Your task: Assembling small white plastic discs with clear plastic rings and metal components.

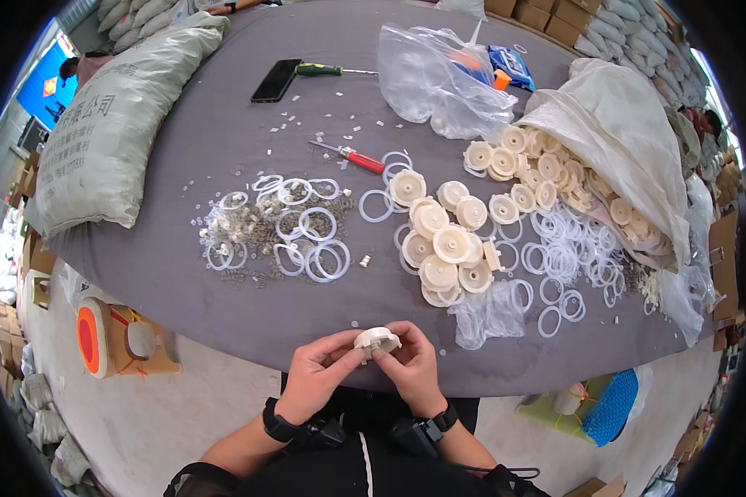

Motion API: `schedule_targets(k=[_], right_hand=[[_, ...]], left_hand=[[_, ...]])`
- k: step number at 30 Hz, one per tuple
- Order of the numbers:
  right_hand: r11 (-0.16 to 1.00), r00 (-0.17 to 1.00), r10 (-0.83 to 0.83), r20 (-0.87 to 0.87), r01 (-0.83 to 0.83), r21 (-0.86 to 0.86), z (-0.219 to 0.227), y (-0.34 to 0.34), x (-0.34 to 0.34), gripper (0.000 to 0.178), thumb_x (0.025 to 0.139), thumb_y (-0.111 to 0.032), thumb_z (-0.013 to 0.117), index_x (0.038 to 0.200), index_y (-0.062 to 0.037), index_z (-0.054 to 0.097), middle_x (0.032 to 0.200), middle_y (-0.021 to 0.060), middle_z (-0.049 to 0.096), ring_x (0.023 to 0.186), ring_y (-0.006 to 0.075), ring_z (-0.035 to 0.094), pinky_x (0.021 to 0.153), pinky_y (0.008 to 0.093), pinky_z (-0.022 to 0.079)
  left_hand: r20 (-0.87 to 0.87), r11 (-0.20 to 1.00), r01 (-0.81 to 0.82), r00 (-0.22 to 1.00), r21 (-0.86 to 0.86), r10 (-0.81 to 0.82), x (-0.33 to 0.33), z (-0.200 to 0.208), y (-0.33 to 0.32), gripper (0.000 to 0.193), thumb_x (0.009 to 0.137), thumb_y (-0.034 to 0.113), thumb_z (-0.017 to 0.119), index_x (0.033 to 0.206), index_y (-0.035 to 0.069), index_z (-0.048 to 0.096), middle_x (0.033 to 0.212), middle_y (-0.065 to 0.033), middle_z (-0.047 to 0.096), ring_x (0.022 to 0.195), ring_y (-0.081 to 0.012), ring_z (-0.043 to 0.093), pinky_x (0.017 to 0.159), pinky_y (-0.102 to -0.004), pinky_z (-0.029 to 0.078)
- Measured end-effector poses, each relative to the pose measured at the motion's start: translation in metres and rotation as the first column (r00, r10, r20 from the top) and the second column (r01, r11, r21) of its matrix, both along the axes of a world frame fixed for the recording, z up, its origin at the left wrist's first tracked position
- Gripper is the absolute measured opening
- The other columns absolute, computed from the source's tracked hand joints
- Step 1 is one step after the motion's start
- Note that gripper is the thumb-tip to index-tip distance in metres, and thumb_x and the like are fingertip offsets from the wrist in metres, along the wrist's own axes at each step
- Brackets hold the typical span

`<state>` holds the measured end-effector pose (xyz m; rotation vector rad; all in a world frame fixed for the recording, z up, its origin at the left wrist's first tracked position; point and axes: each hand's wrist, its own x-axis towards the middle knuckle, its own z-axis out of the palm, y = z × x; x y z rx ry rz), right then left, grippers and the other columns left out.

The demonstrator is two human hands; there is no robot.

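Just in front of my body, over the near edge of the table, a round cream plastic cap (378, 337) is held up between both hands. My left hand (323, 369) pinches it from the left, thumb pressed to its underside. From the right, my right hand (409, 369) grips its rim, with the thumb also at the underside. Whether a smaller part sits under the thumbs is hidden. Beyond my hands, to the right, similar cream caps (452, 244) lie heaped. Ahead to the left is a pile of small metal springs (265, 228) with clear rings (317, 222) on it.
A red-handled screwdriver (360, 159), a green-handled screwdriver (319, 70) and a black phone (275, 81) lie farther back. A full woven sack (116, 124) stands at left. At right, an opened white sack (622, 141) spills caps beside many clear rings (564, 248). A plastic bag (427, 79) lies behind.
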<state>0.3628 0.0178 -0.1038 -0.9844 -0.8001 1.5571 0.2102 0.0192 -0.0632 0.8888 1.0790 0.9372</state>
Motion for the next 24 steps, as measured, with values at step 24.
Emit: schedule_targets(k=[24], right_hand=[[0.991,0.736,-0.005,-0.677,-0.089,-0.103,-0.029,0.001,0.000,0.026,0.075,-0.022,0.069,0.086,-0.0090,0.050,0.073,0.0015,0.042,0.068,0.0152,0.042,0.068,0.0327,0.040]], left_hand=[[-0.793,0.876,-0.129,0.380,0.464,0.476,-0.252,-0.037,0.149,0.016,0.076,0.007,0.058,0.088,-0.003,0.063,0.078,-0.0118,0.065,0.073,-0.0208,0.063,0.070,-0.0299,0.049]])
